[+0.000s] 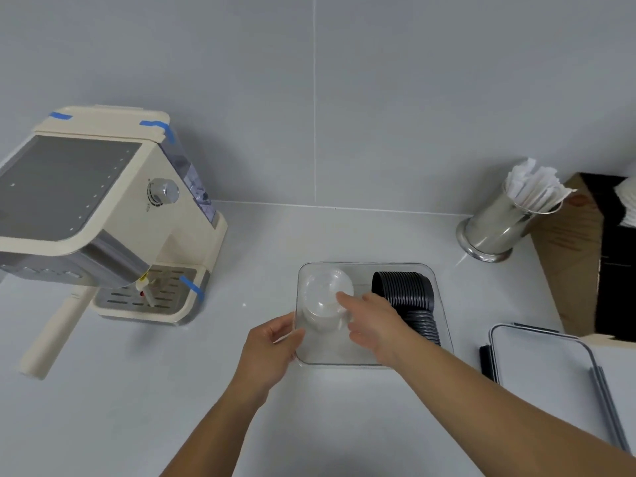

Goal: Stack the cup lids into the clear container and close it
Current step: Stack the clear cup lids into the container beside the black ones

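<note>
Cup lids sit in the clear container (437, 287) on the white worktop (241, 390): a stack of clear dome lids (325, 297) lies on its side in the left half, and a row of black lids (409, 297) fills the right half. From the head view, the left hand (272, 352) grips the container's near-left wall with thumb and fingers closed on it, while the right hand (375, 321) reaches inside, its fingers loosely curled against the clear dome stack, index fingertip touching its top. Right of the container lies its lid (550, 373), apart from it, with a cream espresso machine (103, 215) at far left and a steel holder of paper packets (499, 225) behind.
</note>
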{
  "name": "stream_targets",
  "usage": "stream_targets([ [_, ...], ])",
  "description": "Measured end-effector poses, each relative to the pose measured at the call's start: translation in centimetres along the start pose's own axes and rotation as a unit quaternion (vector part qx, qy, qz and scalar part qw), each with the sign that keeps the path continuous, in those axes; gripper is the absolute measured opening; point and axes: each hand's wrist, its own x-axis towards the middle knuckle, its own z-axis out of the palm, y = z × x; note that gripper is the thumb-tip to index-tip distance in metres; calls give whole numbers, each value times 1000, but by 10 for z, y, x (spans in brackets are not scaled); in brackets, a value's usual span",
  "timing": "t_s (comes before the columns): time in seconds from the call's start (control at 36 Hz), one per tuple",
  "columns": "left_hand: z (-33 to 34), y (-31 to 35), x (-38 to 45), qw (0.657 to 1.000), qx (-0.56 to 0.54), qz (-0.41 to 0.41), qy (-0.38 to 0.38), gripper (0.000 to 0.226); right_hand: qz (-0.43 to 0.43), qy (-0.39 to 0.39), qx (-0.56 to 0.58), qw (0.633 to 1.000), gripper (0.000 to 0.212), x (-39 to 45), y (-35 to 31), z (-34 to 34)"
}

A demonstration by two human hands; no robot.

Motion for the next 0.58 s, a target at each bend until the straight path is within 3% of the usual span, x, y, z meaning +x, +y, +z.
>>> stream_targets([
  [0.19,1,1,0,1000,29,-5,5,30,-40,-9,18,999,19,-29,-5,-35],
  [0.33,0,3,1,999,47,-14,8,23,-76,7,46,996,33,-53,-7,-66],
  [0.44,0,8,0,998,46,-22,38,20,-108,13,37,993,3,-61,-1,-90],
  [0.5,-2,12,1,994,86,-11,63,36,-129,22,17,991,9,-62,2,-98],
  [0.58,0,24,-5,980,176,42,83,44,-160,43,-22,986,9,-62,8,-110],
])
